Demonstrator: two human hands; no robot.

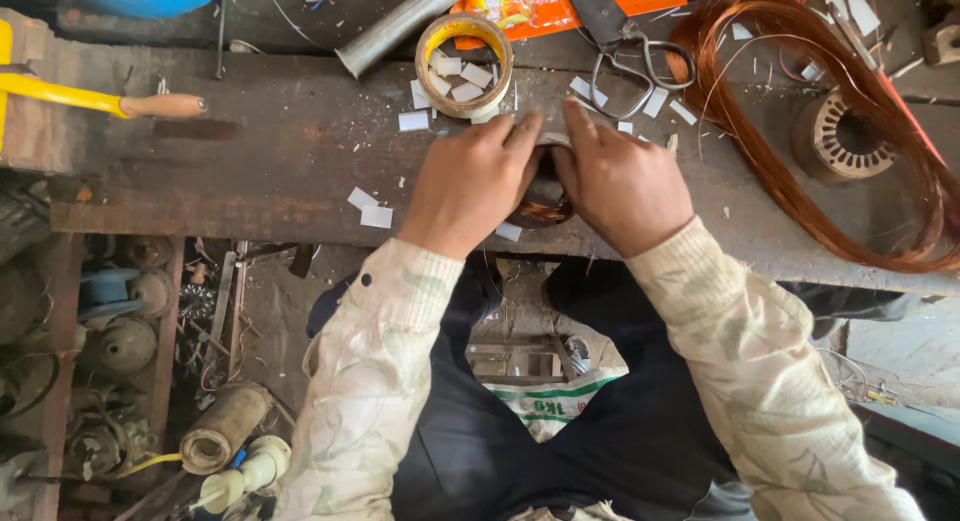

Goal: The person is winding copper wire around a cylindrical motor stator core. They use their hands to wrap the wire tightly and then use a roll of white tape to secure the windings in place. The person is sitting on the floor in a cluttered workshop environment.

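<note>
Both hands close around a small round motor stator (545, 199) wound with copper wire, held at the near edge of a worn wooden bench (280, 151). My left hand (470, 181) cups its left side and my right hand (620, 186) cups its right side, fingertips meeting over the top. Most of the stator is hidden under the fingers.
A tape roll (464, 53) holding white paper slips stands just beyond the hands, with scissors (625, 51), a metal tube (398, 26) and an orange packet (560, 1) behind. Copper wire loops (800, 111) and a bare stator core (845, 136) lie right. A wooden-handled tool (160, 106) lies left.
</note>
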